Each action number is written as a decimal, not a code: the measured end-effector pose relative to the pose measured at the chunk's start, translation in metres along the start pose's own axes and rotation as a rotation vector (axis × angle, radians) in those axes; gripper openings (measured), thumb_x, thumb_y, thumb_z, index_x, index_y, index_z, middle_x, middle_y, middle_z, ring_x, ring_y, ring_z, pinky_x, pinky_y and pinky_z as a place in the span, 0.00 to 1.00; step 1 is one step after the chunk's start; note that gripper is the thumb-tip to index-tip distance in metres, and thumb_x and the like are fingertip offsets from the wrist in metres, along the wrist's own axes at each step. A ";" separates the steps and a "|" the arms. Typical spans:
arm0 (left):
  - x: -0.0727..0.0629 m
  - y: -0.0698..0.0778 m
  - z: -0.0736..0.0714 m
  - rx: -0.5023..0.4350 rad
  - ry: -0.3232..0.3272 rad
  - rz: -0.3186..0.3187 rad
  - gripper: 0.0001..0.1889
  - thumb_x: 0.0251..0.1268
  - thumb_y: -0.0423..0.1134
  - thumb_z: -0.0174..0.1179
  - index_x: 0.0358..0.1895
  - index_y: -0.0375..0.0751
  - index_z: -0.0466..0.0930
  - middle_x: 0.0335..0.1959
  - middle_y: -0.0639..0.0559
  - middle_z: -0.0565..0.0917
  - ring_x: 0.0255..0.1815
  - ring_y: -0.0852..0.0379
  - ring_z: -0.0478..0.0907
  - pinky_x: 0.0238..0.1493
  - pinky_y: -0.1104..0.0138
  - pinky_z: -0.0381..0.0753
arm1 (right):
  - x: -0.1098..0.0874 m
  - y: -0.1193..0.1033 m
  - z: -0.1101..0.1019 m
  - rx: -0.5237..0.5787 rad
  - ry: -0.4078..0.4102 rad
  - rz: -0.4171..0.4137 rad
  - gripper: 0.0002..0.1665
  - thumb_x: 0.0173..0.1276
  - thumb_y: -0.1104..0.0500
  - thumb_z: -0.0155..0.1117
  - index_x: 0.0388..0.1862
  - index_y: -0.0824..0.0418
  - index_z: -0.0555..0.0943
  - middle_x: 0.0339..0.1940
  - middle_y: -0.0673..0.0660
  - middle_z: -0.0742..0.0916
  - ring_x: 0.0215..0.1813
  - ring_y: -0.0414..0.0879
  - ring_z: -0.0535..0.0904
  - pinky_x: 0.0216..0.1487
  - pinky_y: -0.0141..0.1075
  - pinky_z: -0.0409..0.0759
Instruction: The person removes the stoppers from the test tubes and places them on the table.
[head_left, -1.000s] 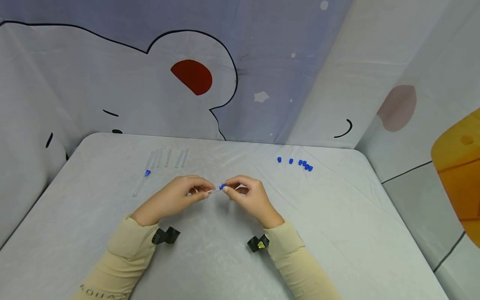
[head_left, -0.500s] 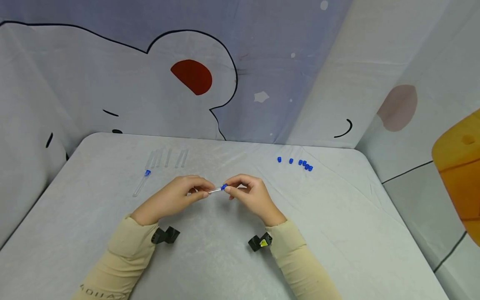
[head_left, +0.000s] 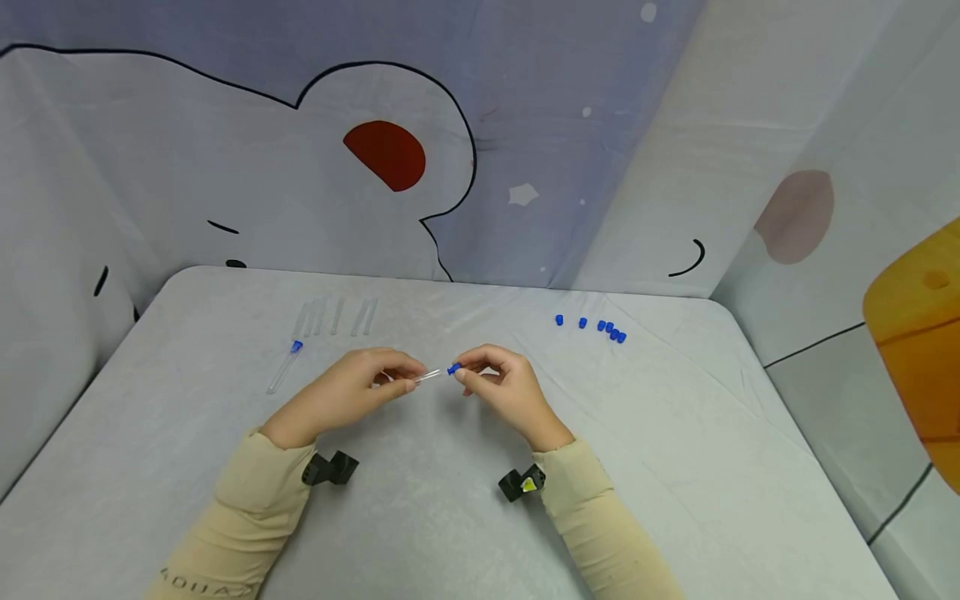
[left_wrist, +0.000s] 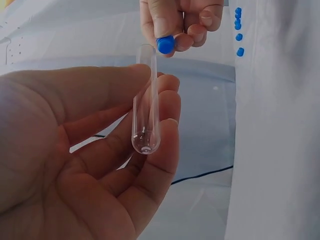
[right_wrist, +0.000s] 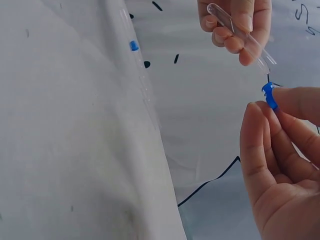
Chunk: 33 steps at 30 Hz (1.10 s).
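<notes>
My left hand (head_left: 363,382) pinches a clear test tube (left_wrist: 145,117) between thumb and fingers. In the left wrist view its rounded end points down and its other end reaches toward my right hand. My right hand (head_left: 510,390) pinches a small blue cap (right_wrist: 269,95) at its fingertips. In the head view a narrow gap separates the cap from the tube's end. Both hands are above the middle of the table. A second tube fitted with a blue cap (head_left: 296,346) lies on the table to the left, beyond my left forearm.
Several clear uncapped tubes (head_left: 336,317) lie in a row at the back left of the white-covered table (head_left: 712,433). Several loose blue caps (head_left: 582,322) lie at the back right. A printed cloth wall (head_left: 547,167) rises along the far edge.
Half a second ago the cap was at the tube's end; now the two are apart. My right hand has shifted slightly up and right with the cap. My left hand stays nearly in place.
</notes>
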<state>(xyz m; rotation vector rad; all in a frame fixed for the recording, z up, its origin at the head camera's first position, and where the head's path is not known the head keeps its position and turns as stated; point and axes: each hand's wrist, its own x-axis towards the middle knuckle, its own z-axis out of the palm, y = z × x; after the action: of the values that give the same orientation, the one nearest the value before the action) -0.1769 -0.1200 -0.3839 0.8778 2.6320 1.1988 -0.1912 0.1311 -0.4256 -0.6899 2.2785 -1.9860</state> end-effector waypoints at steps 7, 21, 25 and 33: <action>0.001 -0.006 -0.003 -0.010 0.058 -0.068 0.12 0.75 0.37 0.61 0.56 0.42 0.86 0.44 0.54 0.87 0.46 0.57 0.82 0.52 0.55 0.80 | 0.003 0.002 -0.006 -0.051 0.068 0.066 0.09 0.68 0.70 0.68 0.46 0.71 0.85 0.39 0.62 0.86 0.38 0.56 0.83 0.43 0.49 0.86; -0.006 -0.035 -0.023 -0.042 0.206 -0.263 0.14 0.76 0.45 0.60 0.52 0.40 0.84 0.44 0.46 0.86 0.44 0.50 0.81 0.46 0.58 0.79 | 0.009 0.011 -0.030 -0.080 0.251 0.052 0.10 0.68 0.67 0.69 0.45 0.72 0.85 0.36 0.61 0.88 0.32 0.47 0.85 0.40 0.42 0.86; -0.009 -0.043 -0.030 -0.055 0.275 -0.312 0.17 0.77 0.49 0.58 0.54 0.39 0.83 0.46 0.41 0.86 0.43 0.43 0.81 0.43 0.60 0.79 | 0.009 0.014 -0.043 -0.090 0.303 0.071 0.12 0.69 0.65 0.69 0.47 0.72 0.85 0.39 0.61 0.88 0.35 0.53 0.86 0.41 0.39 0.85; -0.017 -0.062 -0.040 -0.075 0.407 -0.361 0.20 0.79 0.48 0.55 0.55 0.32 0.81 0.43 0.36 0.86 0.39 0.43 0.84 0.39 0.66 0.82 | 0.006 0.020 -0.069 -0.026 0.423 0.113 0.13 0.71 0.67 0.64 0.51 0.74 0.83 0.42 0.60 0.86 0.42 0.64 0.82 0.42 0.34 0.85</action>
<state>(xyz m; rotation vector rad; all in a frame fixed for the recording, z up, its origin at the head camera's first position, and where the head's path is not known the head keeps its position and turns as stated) -0.2040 -0.1873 -0.4037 0.1354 2.8486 1.4820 -0.2244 0.1943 -0.4305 -0.1406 2.4950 -2.2211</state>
